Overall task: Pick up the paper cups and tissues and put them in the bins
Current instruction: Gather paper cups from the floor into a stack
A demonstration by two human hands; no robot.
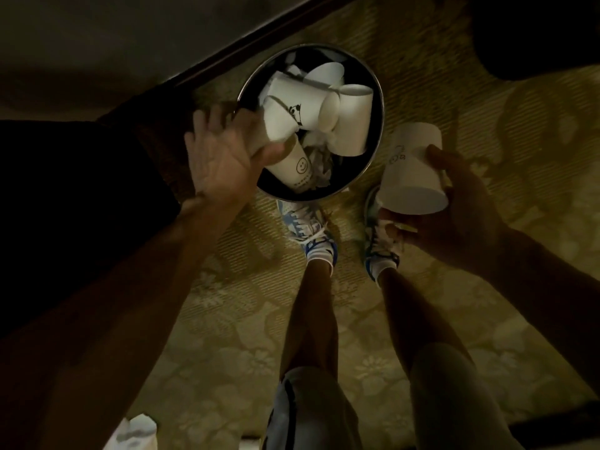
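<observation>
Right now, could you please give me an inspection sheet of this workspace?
Surface: patterned carpet, dimly lit.
Job's things: round bin holding several binned cups and crumpled tissues; smiley cup leaning at its near side; held cup outside it.
Clutter: white paper item at lower left, too dark to identify.
Grippers: left hand spread, thumb over the smiley cup; right hand holds the held cup beside the bin.
Cables: nothing seen.
Surroundings: dark furniture left of the bin; shoes just before it.

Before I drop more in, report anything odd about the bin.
The bin is heaped: cups lie tilted every way over crumpled tissues, the smiley cup leaning at the rim under the left hand. The panda cup looks torn at its mouth.
</observation>
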